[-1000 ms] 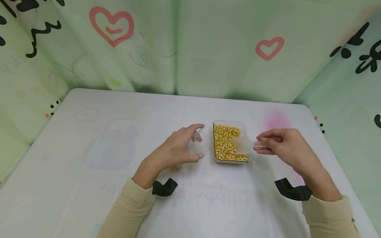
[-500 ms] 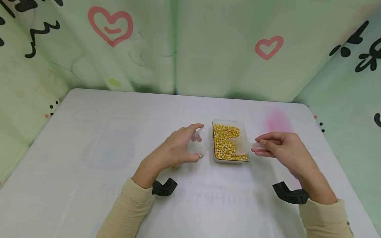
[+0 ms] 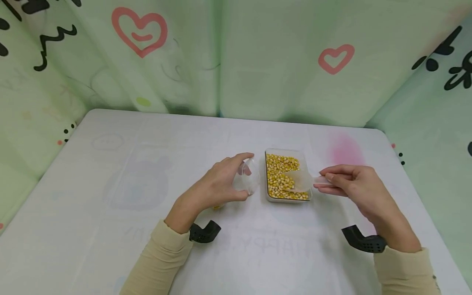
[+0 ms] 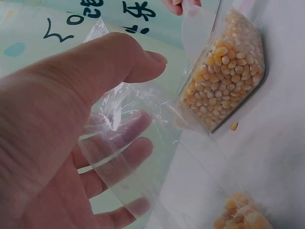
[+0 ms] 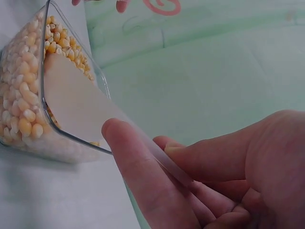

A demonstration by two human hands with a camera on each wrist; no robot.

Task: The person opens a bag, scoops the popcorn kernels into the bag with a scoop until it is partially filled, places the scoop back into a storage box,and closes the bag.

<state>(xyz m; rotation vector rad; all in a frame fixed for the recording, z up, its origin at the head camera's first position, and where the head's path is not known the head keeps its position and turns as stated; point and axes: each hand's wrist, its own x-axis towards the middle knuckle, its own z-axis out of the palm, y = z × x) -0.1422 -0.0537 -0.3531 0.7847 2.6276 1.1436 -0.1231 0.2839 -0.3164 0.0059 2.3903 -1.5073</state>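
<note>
My right hand (image 3: 355, 184) pinched the pale scoop (image 3: 300, 180) by its handle (image 3: 322, 180), its blade (image 5: 76, 98) among corn kernels (image 3: 278, 164) in the clear box (image 3: 302, 159); I judged it light and stiff, best gripped there. My left hand (image 3: 219, 182) curved around a clear bag (image 3: 252, 180), likely limp and slippery, best held near its opening.

Booth-like nook: green curtains (image 3: 265, 73), white table (image 3: 236, 266)

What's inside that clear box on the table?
The clear box holds yellow corn kernels and part of a whitish scoop. Whatever lies directly beneath the scoop is covered.
</note>
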